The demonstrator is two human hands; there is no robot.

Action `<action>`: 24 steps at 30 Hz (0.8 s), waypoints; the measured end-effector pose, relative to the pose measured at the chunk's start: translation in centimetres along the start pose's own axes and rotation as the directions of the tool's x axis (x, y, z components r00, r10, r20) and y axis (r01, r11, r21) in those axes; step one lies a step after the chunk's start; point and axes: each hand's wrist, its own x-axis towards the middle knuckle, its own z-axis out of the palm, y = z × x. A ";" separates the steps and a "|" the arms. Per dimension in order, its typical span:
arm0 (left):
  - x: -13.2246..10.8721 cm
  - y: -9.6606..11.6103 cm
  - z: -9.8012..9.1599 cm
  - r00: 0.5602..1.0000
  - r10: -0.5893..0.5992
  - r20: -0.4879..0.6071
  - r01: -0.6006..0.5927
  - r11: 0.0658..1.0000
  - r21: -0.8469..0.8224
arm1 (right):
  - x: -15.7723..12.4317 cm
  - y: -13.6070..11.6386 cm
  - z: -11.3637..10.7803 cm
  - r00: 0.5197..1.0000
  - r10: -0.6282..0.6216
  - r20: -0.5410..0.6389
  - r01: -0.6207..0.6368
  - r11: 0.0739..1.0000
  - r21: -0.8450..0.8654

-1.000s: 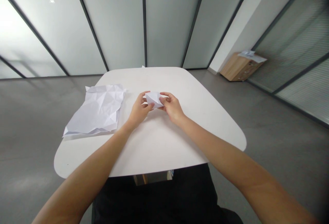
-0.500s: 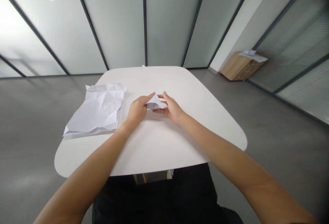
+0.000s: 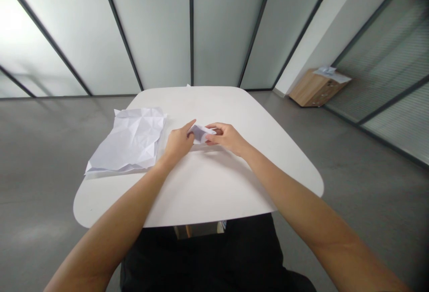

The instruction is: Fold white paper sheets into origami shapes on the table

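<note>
A small folded piece of white paper (image 3: 200, 134) is between my two hands, just above the middle of the table. My left hand (image 3: 180, 141) grips its left side, with the thumb bent against the paper and the index finger stretched out past its upper edge. On the other side my right hand (image 3: 226, 137) pinches the right end between thumb and fingers. Part of the paper is hidden behind the fingers. To the left lie creased, unfolded white paper sheets (image 3: 129, 137), apart from both hands.
The white table (image 3: 214, 193) has rounded corners, and its front edge is close to my lap. Frosted glass panels (image 3: 161, 28) stand behind it. A wooden cabinet (image 3: 310, 87) with papers on top stands on the floor at the right.
My right hand has turned from spread fingers behind the paper to a pinch on its right end. The folded paper has tilted, and my left thumb has bent against it.
</note>
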 end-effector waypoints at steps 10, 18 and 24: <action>-0.2 -0.2 1.2 0.993 -0.110 0.033 0.114 0.957 -0.268 | 1.1 2.2 -0.1 0.946 -0.220 -0.236 0.129 0.929 -0.347; -0.3 0.0 1.1 0.993 -0.111 0.025 0.114 0.968 -0.225 | 0.8 1.5 0.3 0.961 -0.144 -0.237 0.053 0.934 -0.355; 0.2 -0.6 1.0 0.976 -0.182 0.123 0.219 0.837 -0.501 | 0.5 0.8 0.6 0.995 -0.055 -0.089 0.044 0.993 -0.113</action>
